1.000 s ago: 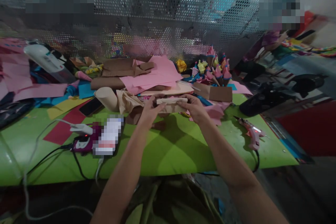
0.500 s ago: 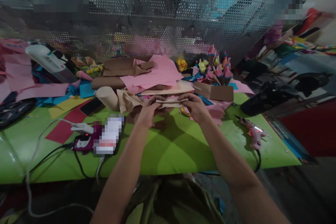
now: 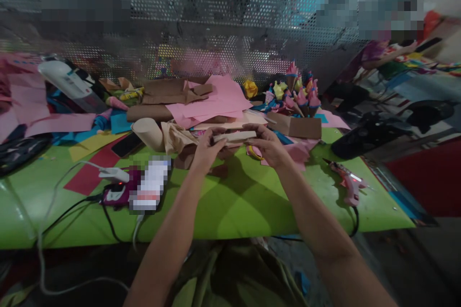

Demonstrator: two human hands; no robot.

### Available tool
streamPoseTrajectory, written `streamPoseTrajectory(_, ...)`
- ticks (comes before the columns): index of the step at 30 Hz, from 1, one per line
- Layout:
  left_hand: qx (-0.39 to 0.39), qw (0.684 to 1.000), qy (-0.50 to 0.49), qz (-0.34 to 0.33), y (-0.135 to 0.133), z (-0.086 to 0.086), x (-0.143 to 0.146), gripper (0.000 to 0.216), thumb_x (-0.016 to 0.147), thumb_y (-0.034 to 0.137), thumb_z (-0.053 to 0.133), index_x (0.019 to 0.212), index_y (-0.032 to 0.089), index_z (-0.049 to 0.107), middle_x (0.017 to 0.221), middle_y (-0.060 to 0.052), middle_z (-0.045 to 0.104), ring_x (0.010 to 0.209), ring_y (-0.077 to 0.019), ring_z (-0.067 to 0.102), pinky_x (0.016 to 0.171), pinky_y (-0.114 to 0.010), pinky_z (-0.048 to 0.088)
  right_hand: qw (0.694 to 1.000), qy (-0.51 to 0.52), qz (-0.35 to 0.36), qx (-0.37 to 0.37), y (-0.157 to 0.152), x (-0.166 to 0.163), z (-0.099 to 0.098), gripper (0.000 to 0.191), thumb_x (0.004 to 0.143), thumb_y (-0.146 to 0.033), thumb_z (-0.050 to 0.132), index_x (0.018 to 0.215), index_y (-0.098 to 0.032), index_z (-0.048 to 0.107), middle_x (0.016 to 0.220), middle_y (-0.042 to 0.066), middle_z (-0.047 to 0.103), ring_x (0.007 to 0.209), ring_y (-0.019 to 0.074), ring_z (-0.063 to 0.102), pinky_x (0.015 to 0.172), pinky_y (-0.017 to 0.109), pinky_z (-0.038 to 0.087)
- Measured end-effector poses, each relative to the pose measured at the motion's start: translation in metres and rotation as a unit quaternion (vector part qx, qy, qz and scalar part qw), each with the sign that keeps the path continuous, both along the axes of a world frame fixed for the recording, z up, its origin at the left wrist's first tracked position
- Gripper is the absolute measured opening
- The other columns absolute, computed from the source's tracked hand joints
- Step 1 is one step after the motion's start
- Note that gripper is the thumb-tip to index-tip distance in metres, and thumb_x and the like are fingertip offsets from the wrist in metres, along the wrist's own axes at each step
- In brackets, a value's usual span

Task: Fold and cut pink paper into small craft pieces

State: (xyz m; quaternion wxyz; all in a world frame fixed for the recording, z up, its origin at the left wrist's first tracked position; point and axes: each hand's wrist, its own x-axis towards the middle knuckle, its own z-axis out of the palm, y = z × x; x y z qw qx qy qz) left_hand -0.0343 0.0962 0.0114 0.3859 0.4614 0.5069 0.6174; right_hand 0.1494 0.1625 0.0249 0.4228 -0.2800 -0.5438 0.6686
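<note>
Between my two hands, above the middle of the green table [image 3: 248, 201], is a narrow strip of folded beige paper [image 3: 236, 137]. My left hand [image 3: 210, 145] pinches its left end, thumb in front and fingers behind. At the right end my right hand [image 3: 267, 144] grips it the same way. Just left of my left hand lie crumpled tan paper [image 3: 178, 139] and a beige paper roll [image 3: 147, 133]. Pink paper [image 3: 297, 149] and a small yellow ring-shaped thing [image 3: 255, 153] lie below and beside my right hand.
A glue gun [image 3: 348, 181] with a red light lies at the right. Left are a phone [image 3: 150, 184], a purple power adapter [image 3: 120, 194] and cables. Behind stand pink paper sheets [image 3: 216, 100], small paper cones [image 3: 302, 98] and a brown cardboard box [image 3: 298, 126]. A person [image 3: 374, 55] sits far right.
The paper strip has turned in my fingers, its right end now slightly higher and a broader pale face showing. Both hands have shifted their grip a little; the view moved slightly.
</note>
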Motion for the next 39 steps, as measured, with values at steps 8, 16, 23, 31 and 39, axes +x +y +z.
streamPoseTrajectory(8,0.01,0.996,0.082,-0.034,0.0,0.002,0.0,0.033,0.076,0.022,0.065,0.109,0.018,0.063,0.106,-0.006,0.068,0.097,-0.0185,0.063,0.084,-0.03,0.05,0.997,-0.073,-0.012,-0.023,0.004,0.001,-0.009,0.031,0.058,-0.031,0.084,0.084,-0.02,0.069,0.071,-0.001,0.064,0.053,0.0087,0.05,0.048,0.022,0.04)
streamPoseTrajectory(16,-0.107,0.989,0.003,-0.101,-0.005,0.009,0.003,0.024,0.075,0.032,0.066,0.093,0.017,0.068,0.074,-0.001,0.067,0.065,-0.014,0.06,0.06,-0.024,0.045,0.996,-0.05,-0.061,0.037,0.007,0.0,-0.009,0.022,0.053,-0.024,0.08,0.072,-0.019,0.068,0.068,-0.004,0.064,0.065,0.0114,0.057,0.065,0.025,0.045)
streamPoseTrajectory(23,-0.104,0.987,-0.028,-0.12,-0.004,0.008,0.003,0.034,0.072,0.044,0.073,0.091,0.015,0.071,0.075,-0.003,0.069,0.065,-0.0133,0.059,0.058,-0.024,0.044,0.995,-0.055,-0.06,0.066,0.006,0.001,-0.009,0.022,0.056,-0.022,0.079,0.075,-0.02,0.068,0.073,-0.002,0.064,0.067,0.0122,0.057,0.063,0.025,0.046)
streamPoseTrajectory(31,-0.073,0.994,-0.042,-0.075,0.001,0.001,0.007,0.037,0.067,0.041,0.077,0.092,0.016,0.068,0.077,-0.002,0.069,0.068,-0.0141,0.061,0.063,-0.026,0.049,1.0,0.026,0.012,-0.011,-0.013,-0.02,-0.009,0.04,0.054,-0.029,0.088,0.09,-0.023,0.071,0.078,-0.002,0.069,0.074,0.0148,0.063,0.069,0.027,0.053)
streamPoseTrajectory(39,-0.044,0.937,0.324,-0.125,-0.016,0.009,-0.015,0.044,0.071,0.044,0.076,0.107,0.021,0.063,0.105,-0.008,0.069,0.096,-0.0242,0.064,0.081,-0.034,0.05,0.993,0.029,-0.114,0.004,-0.006,-0.015,-0.011,0.028,0.055,-0.037,0.086,0.073,-0.021,0.072,0.069,-0.001,0.067,0.061,0.013,0.059,0.058,0.026,0.049)
